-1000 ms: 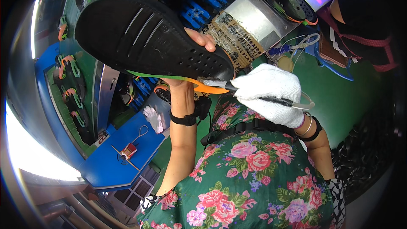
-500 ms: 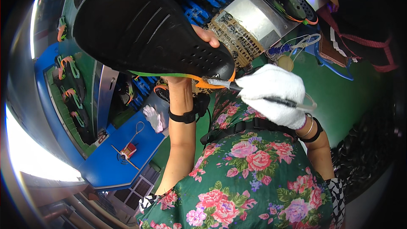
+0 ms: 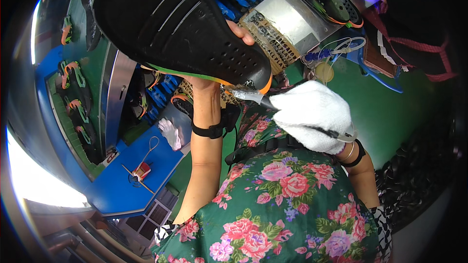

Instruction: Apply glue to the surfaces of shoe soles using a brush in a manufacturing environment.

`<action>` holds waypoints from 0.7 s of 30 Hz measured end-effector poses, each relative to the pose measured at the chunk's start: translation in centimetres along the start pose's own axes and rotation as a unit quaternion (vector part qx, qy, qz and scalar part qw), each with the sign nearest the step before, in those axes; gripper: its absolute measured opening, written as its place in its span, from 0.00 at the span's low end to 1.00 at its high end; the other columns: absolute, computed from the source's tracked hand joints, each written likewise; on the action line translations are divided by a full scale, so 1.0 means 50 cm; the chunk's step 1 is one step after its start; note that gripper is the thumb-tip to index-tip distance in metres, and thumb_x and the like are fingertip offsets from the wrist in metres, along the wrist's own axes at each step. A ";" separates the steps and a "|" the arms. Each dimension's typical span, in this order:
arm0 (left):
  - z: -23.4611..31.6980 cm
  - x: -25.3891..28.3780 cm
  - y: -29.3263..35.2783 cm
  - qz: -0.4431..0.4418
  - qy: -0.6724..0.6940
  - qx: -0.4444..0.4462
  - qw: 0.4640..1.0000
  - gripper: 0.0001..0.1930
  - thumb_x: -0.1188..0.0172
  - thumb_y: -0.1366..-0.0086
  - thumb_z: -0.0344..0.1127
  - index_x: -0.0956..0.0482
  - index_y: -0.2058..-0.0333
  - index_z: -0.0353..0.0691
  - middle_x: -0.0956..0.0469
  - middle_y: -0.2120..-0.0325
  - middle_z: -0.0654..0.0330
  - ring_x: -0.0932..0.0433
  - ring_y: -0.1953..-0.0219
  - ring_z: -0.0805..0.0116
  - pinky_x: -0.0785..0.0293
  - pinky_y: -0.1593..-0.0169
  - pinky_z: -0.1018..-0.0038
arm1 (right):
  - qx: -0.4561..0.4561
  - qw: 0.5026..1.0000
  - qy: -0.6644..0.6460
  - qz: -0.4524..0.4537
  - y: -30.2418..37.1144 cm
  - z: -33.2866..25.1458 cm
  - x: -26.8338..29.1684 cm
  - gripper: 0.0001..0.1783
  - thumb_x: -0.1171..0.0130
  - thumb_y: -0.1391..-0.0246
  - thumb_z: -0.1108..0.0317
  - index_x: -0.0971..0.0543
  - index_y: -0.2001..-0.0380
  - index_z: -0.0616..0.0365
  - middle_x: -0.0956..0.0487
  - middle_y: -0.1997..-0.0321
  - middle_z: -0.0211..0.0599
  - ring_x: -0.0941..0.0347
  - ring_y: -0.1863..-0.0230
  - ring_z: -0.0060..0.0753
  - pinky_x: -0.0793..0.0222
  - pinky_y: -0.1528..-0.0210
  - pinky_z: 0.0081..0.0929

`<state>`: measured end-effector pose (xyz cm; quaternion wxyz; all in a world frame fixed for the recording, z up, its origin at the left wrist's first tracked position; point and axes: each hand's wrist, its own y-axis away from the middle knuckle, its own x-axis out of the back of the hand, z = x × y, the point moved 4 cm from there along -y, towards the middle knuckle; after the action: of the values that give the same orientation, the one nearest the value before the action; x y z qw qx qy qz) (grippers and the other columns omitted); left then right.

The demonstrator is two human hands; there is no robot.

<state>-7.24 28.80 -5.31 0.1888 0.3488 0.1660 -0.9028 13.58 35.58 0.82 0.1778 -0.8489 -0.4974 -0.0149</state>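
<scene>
Filling upper L to ctr of frame, the shoe point(image 3: 185, 27) is clutched from behind by the bare L hand point(image 3: 241, 33), prob. to leave its rim point(image 3: 267, 85) exposed; the brush point(image 3: 249, 95), bristles at that rim near ctr, is pinched pen-style by the gloved R hand point(image 3: 312, 114).

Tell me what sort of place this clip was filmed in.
Most likely a shoe factory: the gloved right hand holds a brush at the edge of a black sole, and more shoe parts with orange and green trim lie at the left and upper right.
</scene>
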 end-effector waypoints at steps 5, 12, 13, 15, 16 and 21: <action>-0.007 -0.006 0.003 0.020 0.010 -0.010 1.000 0.50 0.51 0.40 0.81 0.24 0.57 0.24 0.22 0.64 0.46 0.19 0.60 0.52 0.26 0.49 0.57 | 0.059 0.998 0.002 -0.016 -0.004 -0.008 -0.011 0.13 0.25 0.61 0.78 0.13 0.68 0.55 0.13 0.59 0.41 0.17 0.58 0.43 0.22 0.56 0.36; 0.000 0.007 -0.004 -0.017 -0.017 0.009 1.000 0.43 0.47 0.37 0.74 0.24 0.57 0.27 0.22 0.61 0.47 0.20 0.61 0.54 0.26 0.52 0.55 | 0.008 1.000 0.001 0.012 0.003 0.005 0.020 0.13 0.27 0.58 0.78 0.13 0.65 0.56 0.13 0.59 0.41 0.17 0.61 0.42 0.22 0.58 0.35; -0.001 0.005 -0.007 -0.028 -0.004 0.010 1.000 0.42 0.46 0.36 0.73 0.23 0.57 0.27 0.22 0.61 0.48 0.20 0.61 0.54 0.26 0.51 0.55 | 0.021 0.999 0.024 -0.012 0.002 0.002 0.019 0.13 0.26 0.56 0.76 0.13 0.64 0.57 0.13 0.58 0.40 0.17 0.62 0.40 0.22 0.59 0.34; -0.006 -0.003 -0.010 -0.026 0.019 -0.003 0.999 0.42 0.45 0.36 0.72 0.23 0.57 0.27 0.22 0.61 0.48 0.20 0.61 0.54 0.27 0.51 0.56 | 0.034 0.999 0.031 -0.013 0.002 -0.005 0.013 0.13 0.27 0.56 0.76 0.12 0.63 0.55 0.13 0.58 0.39 0.17 0.61 0.40 0.22 0.59 0.33; -0.006 -0.005 -0.012 -0.023 0.041 -0.017 0.999 0.41 0.45 0.36 0.71 0.23 0.57 0.27 0.22 0.61 0.48 0.20 0.61 0.54 0.27 0.51 0.56 | 0.048 0.998 0.038 -0.016 0.002 -0.010 0.008 0.13 0.27 0.56 0.76 0.12 0.63 0.53 0.13 0.57 0.37 0.17 0.61 0.39 0.21 0.59 0.33; -0.005 -0.005 -0.007 -0.032 -0.032 -0.020 0.999 0.38 0.43 0.36 0.69 0.22 0.56 0.30 0.21 0.61 0.48 0.19 0.60 0.54 0.29 0.56 0.59 | 0.049 0.998 -0.027 -0.024 -0.006 -0.009 0.000 0.14 0.26 0.63 0.79 0.12 0.68 0.53 0.13 0.59 0.40 0.17 0.59 0.42 0.23 0.56 0.36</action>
<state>-7.11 29.25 -5.26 0.1724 0.3105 0.1888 -0.9155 13.40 35.56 1.34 0.2055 -0.8270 -0.5225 0.0279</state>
